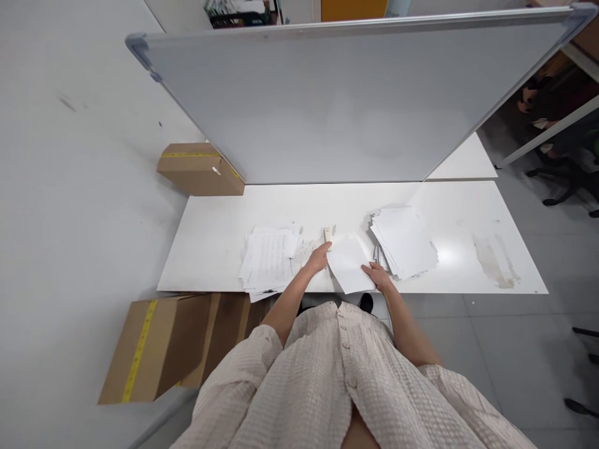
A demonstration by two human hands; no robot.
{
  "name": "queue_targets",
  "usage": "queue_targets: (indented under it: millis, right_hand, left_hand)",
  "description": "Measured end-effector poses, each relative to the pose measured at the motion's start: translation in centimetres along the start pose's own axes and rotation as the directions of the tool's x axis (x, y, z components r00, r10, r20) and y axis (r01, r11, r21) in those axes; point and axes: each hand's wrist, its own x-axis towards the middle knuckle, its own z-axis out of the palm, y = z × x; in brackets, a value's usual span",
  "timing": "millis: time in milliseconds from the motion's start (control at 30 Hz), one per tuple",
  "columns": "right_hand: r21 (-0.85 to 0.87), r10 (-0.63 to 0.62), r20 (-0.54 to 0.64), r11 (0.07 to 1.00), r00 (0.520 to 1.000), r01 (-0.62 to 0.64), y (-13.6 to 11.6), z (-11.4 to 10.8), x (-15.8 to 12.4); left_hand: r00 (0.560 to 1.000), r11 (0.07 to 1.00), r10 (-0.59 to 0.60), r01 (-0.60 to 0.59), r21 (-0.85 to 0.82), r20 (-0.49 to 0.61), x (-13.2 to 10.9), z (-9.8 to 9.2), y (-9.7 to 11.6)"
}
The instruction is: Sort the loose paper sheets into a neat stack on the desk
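A white sheet of paper [349,265] is held between my two hands over the front of the white table. My left hand [319,257] pinches its upper left corner, right below a small cream-coloured object [327,234] lying on the table. At the sheet's right edge, my right hand [377,275] grips it with fingers closed. Left of my hands lies a loose pile of printed sheets [270,259], partly over the table edge. A thicker, fanned stack of white paper [405,242] lies to the right, close to my right hand.
A large whiteboard [327,106] stands across the back of the table [206,249]. One cardboard box [201,171] sits at the back left corner; more boxes [156,349] stand below the front left edge. Wheeled chair bases [568,178] are on the floor at right.
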Motion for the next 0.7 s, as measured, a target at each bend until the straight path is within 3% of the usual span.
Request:
queue_targets:
  millis: [300,700]
  right_hand:
    - [0.018,-0.011,-0.015,1.000,1.000,0.011,-0.1,-0.1,-0.3]
    - [0.001,-0.024,-0.052,1.000,0.998,0.024,-0.4,0.5,-0.6]
  left_hand:
    - [0.992,0.976,0.066,-0.087,0.198,0.110,-0.2,-0.1,-0.9]
    - [0.980,0.847,-0.006,-0.102,0.522,0.201,-1.3,0.0,-1.1]
